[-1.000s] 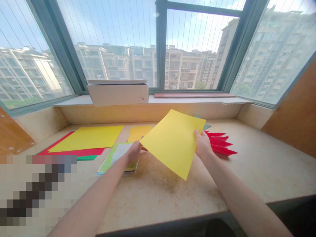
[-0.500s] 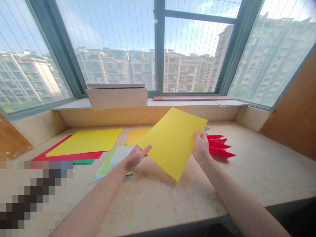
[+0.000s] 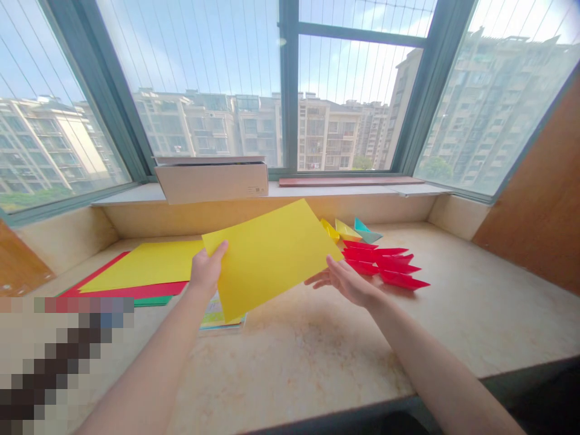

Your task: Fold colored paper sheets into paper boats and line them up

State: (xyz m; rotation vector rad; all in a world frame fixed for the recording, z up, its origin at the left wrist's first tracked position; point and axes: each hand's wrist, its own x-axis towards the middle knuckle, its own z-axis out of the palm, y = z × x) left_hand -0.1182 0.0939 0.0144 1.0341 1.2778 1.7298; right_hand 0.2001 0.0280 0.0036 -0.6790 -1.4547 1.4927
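Observation:
A plain sheet of yellow paper (image 3: 272, 260) is held tilted above the counter. My left hand (image 3: 207, 269) pinches its left edge, thumb on the front and the fingers hidden behind. By the lower right edge is my right hand (image 3: 347, 281), open, its fingers spread below the sheet and its thumb at the edge near the right corner. Several folded red paper boats (image 3: 399, 266) sit just beyond that hand. Behind them are yellow paper boats (image 3: 348, 231) and a teal paper boat (image 3: 366, 231).
On the left lie a large yellow sheet (image 3: 145, 266), red paper (image 3: 149, 290) and green paper (image 3: 156, 301). A clear-wrapped packet (image 3: 222, 326) is partly covered by the held sheet. A white box (image 3: 212, 181) stands on the window ledge (image 3: 326, 190). The counter's front edge (image 3: 408, 399) runs nearby.
The yellow sheet has turned and shifted left with my left hand. My right hand has moved down and left along it, loosening its grip and spreading its fingers. More paper boats are uncovered.

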